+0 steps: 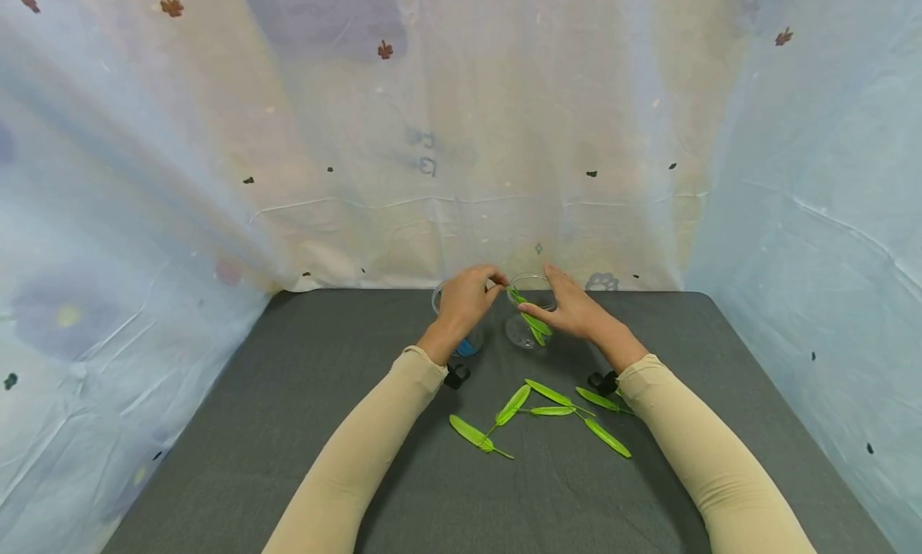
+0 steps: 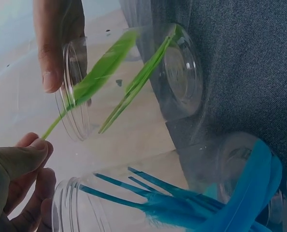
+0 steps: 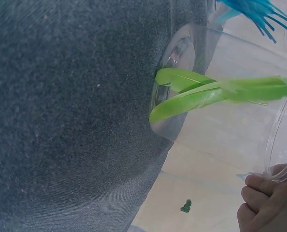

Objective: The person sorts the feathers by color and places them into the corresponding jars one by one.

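Note:
My left hand (image 1: pixel 467 299) pinches the bare quill of a green feather (image 2: pixel 105 67) between thumb and fingertips. The feather's vane lies inside a clear jar (image 1: pixel 515 330), and its quill sticks out through the mouth. Around the jar's rim my right hand (image 1: pixel 572 304) holds on, its thumb seen at one side in the left wrist view. More green feathers (image 3: pixel 192 100) lean inside that jar. Close by my left hand is a second clear jar (image 2: pixel 76 208), partly hidden by the hand in the head view. It contains several blue feathers (image 2: pixel 250 188).
Several loose green feathers (image 1: pixel 471 434) lie on the grey cloth-covered table (image 1: pixel 288 426), between my forearms. A pale patterned curtain (image 1: pixel 504 138) hangs behind the table's far edge, near both jars, and along both sides.

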The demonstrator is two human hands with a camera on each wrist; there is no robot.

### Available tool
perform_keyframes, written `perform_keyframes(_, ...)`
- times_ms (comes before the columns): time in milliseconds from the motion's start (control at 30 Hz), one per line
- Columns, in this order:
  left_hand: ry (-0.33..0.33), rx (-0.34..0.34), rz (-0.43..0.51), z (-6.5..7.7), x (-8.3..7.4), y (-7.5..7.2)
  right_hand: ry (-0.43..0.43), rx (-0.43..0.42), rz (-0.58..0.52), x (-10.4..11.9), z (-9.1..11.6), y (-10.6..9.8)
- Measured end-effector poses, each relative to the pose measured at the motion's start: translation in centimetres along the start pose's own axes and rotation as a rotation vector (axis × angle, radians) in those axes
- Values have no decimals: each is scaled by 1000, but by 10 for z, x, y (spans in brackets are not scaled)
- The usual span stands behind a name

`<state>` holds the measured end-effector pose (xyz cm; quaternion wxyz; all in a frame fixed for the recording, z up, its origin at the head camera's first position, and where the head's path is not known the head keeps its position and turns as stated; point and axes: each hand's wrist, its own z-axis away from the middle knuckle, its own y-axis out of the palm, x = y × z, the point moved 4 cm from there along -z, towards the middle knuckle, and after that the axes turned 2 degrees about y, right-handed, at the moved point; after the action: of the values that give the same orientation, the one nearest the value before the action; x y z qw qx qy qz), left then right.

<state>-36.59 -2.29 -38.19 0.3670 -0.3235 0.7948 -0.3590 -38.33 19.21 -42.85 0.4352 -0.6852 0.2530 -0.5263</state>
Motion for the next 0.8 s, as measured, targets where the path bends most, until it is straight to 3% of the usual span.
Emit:
perform_keyframes(300, 0, 23, 19, 1, 0, 3, 11, 6, 2, 0, 0, -1)
perform_keyframes(800, 50, -38, -4, 9, 2, -4, 13, 7, 2, -1, -1, 0)
